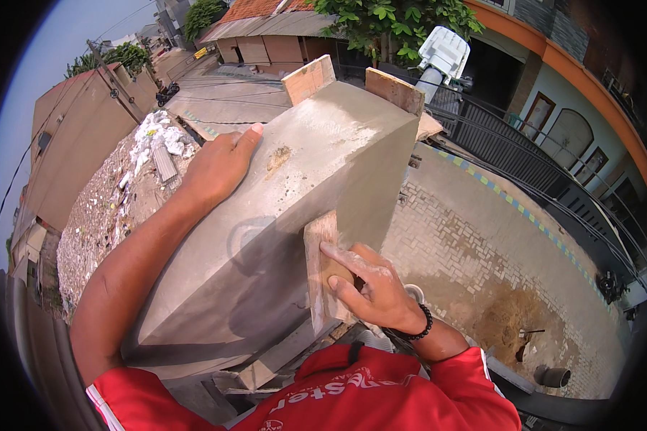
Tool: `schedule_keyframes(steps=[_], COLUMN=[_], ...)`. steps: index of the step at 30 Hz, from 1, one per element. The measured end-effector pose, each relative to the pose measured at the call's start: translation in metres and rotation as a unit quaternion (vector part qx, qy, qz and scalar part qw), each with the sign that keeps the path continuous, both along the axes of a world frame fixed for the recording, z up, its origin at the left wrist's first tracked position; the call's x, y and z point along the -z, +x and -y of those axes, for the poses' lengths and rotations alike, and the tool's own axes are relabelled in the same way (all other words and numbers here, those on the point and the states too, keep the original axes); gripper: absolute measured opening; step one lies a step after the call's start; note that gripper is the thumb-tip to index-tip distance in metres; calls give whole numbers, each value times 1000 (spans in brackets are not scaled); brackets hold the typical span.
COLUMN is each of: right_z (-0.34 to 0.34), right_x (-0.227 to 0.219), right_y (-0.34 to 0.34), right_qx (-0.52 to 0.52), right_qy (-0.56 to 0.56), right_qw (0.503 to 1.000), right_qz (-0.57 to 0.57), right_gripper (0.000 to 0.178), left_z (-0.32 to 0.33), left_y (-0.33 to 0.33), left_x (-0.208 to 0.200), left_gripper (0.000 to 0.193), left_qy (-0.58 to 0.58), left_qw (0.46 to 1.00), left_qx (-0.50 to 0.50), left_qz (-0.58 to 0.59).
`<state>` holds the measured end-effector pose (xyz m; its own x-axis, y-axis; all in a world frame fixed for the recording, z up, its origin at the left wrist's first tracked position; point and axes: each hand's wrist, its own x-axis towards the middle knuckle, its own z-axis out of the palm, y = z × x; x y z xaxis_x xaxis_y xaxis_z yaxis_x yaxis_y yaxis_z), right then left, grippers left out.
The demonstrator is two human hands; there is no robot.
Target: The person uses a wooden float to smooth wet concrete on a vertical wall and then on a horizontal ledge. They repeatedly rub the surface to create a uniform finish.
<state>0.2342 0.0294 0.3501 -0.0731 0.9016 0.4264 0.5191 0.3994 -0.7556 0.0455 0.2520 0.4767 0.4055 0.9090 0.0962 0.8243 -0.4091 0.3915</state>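
A large grey plastered concrete block (255, 197), smooth with a few rough patches on top, stretches away in front of me. My left hand (219, 169) rests on its left upper edge, thumb laid along the top; the other fingers are mostly hidden over the side. With my right hand (374, 287) I grip a wooden plastering float (322, 233) by its handle. The float stands tilted upright at the block's right side, near the corner where two faces meet. Pale dried mortar coats the fingers of that hand.
Two wooden boards, one at left (309, 80) and one at right (395, 90), stick up at the block's far end. A white lamp (444, 54) rises behind them. Far below lie a paved street (453, 237), a sand pile (510, 316) and a rubble heap (101, 208). Cables cross at right.
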Motion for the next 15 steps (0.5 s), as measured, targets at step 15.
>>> schedule_keyframes(steps=[15], right_z=[-44], right_x=[-144], right_y=[115], right_qx=[159], right_qy=[91], right_qw=[936], right_qz=[300], right_gripper=[36], left_z=[8], left_y=[-2], left_x=[-2], left_gripper=[83], left_qy=[-21], left_qw=[1000], left_qx=[-14], left_qz=[7])
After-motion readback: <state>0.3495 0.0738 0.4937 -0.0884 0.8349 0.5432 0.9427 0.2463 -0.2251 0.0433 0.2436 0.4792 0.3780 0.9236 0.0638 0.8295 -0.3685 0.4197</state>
